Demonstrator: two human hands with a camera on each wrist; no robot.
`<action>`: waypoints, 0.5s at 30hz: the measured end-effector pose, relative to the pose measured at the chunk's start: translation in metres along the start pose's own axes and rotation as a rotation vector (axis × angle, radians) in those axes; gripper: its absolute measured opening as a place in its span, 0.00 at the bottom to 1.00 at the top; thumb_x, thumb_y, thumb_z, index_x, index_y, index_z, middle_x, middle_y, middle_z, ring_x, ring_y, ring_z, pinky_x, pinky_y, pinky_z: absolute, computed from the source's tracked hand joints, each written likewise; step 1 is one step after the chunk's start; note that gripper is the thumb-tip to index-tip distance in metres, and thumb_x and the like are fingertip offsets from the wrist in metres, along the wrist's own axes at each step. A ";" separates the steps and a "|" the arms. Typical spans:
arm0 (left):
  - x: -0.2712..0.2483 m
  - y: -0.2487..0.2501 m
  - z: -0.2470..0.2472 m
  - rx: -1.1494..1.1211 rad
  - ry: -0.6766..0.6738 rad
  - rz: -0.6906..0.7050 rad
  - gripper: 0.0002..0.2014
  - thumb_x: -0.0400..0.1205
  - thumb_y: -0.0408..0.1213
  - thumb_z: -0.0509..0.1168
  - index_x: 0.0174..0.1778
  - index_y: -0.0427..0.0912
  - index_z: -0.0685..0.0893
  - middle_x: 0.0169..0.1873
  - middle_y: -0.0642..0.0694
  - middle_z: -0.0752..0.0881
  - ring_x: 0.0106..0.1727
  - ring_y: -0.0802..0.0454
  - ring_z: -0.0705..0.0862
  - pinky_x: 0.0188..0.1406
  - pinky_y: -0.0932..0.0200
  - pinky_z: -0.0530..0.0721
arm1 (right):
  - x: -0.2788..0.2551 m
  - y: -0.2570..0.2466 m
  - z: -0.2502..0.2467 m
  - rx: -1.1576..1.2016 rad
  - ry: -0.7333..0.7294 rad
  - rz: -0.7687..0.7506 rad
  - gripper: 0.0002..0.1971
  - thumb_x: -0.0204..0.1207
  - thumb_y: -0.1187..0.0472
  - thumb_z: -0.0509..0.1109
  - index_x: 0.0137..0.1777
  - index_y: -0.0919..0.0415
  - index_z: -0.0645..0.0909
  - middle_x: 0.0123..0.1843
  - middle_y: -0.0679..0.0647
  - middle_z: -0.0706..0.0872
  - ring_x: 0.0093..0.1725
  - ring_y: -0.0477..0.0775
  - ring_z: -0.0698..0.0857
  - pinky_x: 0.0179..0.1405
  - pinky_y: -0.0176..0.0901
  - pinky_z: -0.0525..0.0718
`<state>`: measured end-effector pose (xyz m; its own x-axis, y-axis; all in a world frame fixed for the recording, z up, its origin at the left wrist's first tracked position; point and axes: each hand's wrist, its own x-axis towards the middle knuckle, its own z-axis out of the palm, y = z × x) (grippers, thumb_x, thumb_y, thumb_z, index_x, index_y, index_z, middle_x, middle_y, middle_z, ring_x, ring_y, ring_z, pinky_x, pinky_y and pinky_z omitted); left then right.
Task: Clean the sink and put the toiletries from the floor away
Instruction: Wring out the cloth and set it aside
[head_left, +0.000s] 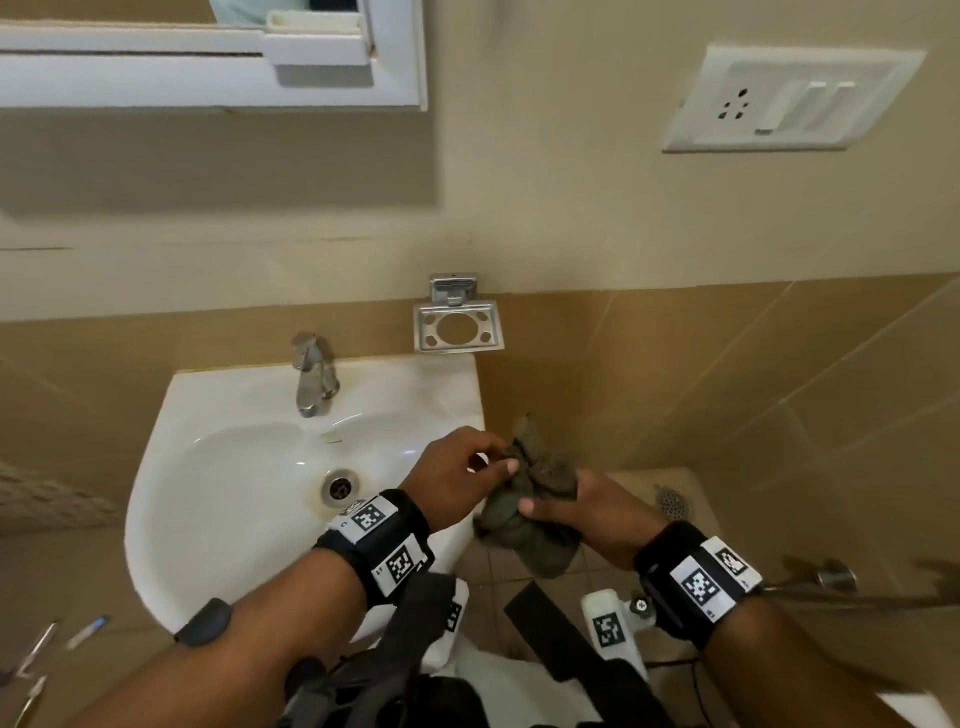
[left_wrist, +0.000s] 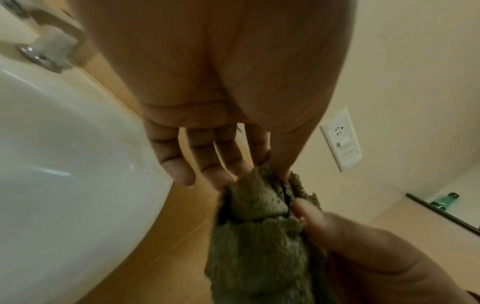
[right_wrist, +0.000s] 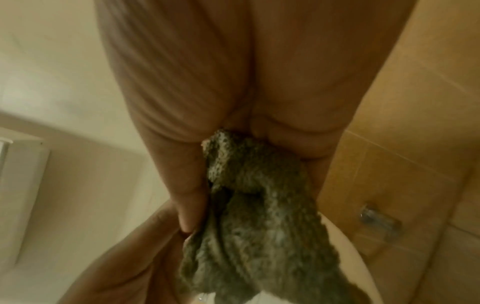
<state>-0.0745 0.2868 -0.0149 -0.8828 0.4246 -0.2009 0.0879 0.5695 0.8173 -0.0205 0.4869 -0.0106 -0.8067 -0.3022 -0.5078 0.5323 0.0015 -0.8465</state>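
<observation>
A crumpled olive-green cloth (head_left: 535, 499) hangs between both hands, just past the right rim of the white sink (head_left: 218, 467). My left hand (head_left: 467, 467) pinches the cloth's upper edge (left_wrist: 262, 185) between thumb and forefinger, with the other fingers (left_wrist: 179, 164) spread straight. My right hand (head_left: 582, 504) grips the bunched cloth (right_wrist: 259, 205) in its palm, thumb pressed along it. The sink's drain (head_left: 340, 486) and chrome tap (head_left: 314, 374) lie to the left of the hands.
A steel soap dish (head_left: 457, 325) is fixed to the wall above the sink's right corner. A switch and socket plate (head_left: 784, 98) is at upper right, a mirror cabinet (head_left: 208, 52) at upper left. Small toiletries (head_left: 85, 631) lie on the floor at lower left. A floor drain (head_left: 672, 501) sits right.
</observation>
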 end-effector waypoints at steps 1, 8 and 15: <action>0.004 0.002 0.002 0.009 0.070 -0.014 0.08 0.82 0.47 0.71 0.49 0.47 0.88 0.50 0.51 0.86 0.48 0.57 0.86 0.52 0.62 0.84 | 0.001 -0.001 -0.006 -0.021 0.019 -0.008 0.18 0.80 0.64 0.73 0.69 0.63 0.82 0.63 0.59 0.90 0.64 0.58 0.89 0.65 0.50 0.86; 0.028 0.009 -0.003 -0.267 0.229 -0.202 0.13 0.85 0.46 0.66 0.43 0.39 0.83 0.47 0.43 0.90 0.51 0.45 0.90 0.54 0.43 0.90 | 0.011 -0.010 -0.037 -0.166 0.246 -0.053 0.25 0.73 0.41 0.74 0.62 0.58 0.85 0.55 0.55 0.93 0.56 0.57 0.91 0.62 0.59 0.88; 0.043 0.036 -0.023 -0.464 0.288 -0.146 0.17 0.88 0.49 0.59 0.50 0.37 0.80 0.48 0.32 0.87 0.48 0.38 0.88 0.49 0.40 0.91 | 0.006 -0.028 -0.044 -0.355 0.199 -0.110 0.38 0.69 0.33 0.75 0.78 0.28 0.65 0.59 0.69 0.86 0.54 0.62 0.90 0.48 0.47 0.92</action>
<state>-0.1204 0.3095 0.0187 -0.9666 0.1185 -0.2274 -0.1992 0.2113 0.9569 -0.0517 0.5270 0.0031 -0.9063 -0.1286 -0.4027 0.3469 0.3182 -0.8823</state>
